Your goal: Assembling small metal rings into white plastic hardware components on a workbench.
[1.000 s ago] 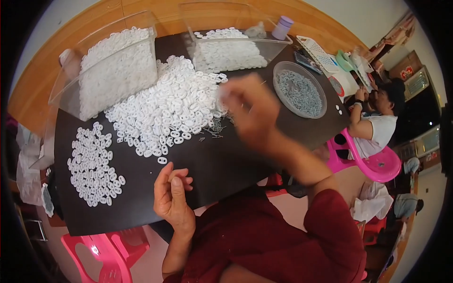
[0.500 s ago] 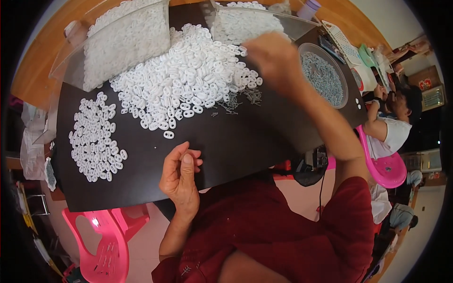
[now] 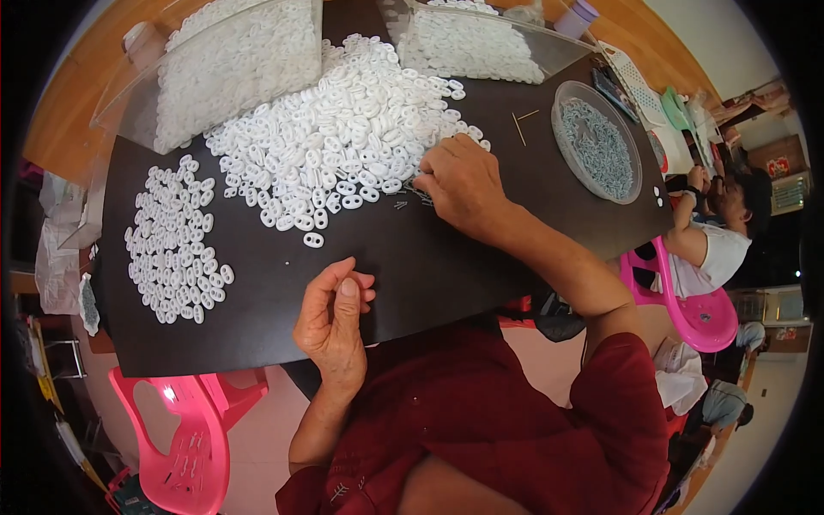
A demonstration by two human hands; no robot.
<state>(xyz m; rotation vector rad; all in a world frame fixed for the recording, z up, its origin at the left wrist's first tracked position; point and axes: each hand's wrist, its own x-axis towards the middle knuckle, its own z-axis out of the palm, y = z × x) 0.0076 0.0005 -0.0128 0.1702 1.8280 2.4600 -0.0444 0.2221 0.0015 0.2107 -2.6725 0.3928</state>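
My right hand (image 3: 466,184) is at the near right edge of a big heap of white oval plastic pieces with two holes (image 3: 318,129). Its fingertips are pinched down at a little pile of small grey screws (image 3: 414,196), partly covered by the hand; what they grip is hidden. Over the table's near edge, my left hand (image 3: 333,322) is held with curled fingers and the thumb pressed against them. Whatever it holds, if anything, does not show. One loose white piece (image 3: 313,240) lies between the heap and my left hand.
A second patch of white pieces (image 3: 176,249) lies at left. Clear bins of them (image 3: 240,77) (image 3: 472,47) stand behind. Right are a thin T-shaped metal tool (image 3: 520,129) and a round tub of screws (image 3: 635,184). A person (image 3: 712,215) sits at far right; a pink chair (image 3: 184,446) stands lower left.
My right hand has come nearer and left, from beside the right-hand bin to the small screw pile. The T-shaped tool now shows. My left hand keeps nearly the same pose.
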